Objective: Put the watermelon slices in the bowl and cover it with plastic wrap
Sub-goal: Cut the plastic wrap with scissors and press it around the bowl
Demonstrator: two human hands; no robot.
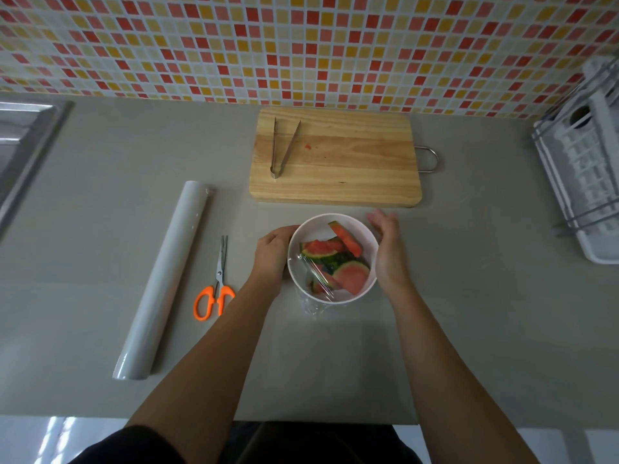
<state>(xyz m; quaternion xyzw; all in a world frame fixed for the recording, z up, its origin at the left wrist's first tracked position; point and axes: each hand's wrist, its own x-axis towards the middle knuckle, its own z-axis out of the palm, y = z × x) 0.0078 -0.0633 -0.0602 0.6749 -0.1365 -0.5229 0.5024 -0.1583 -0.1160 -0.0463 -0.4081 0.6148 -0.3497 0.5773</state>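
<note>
From the head view I see the watermelon slices [338,259] already inside the white bowl [303,289] on the grey counter [469,313]. A sheet of plastic wrap [315,272] lies over it, wrinkled at the near edge. My left hand [273,251] cups the bowl's left side; my right hand [385,249], fingers loosely spread, presses against the right side. I judge only smoothing and sealing the film remains

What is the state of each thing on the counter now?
bowl: holds slices, wrap over it
watermelon slices: inside bowl
plastic wrap: wrinkled, partly over bowl
roll: lying flat
scissors: closed
tongs: open, on cutting board
left hand: on bowl side
right hand: on bowl side
</note>
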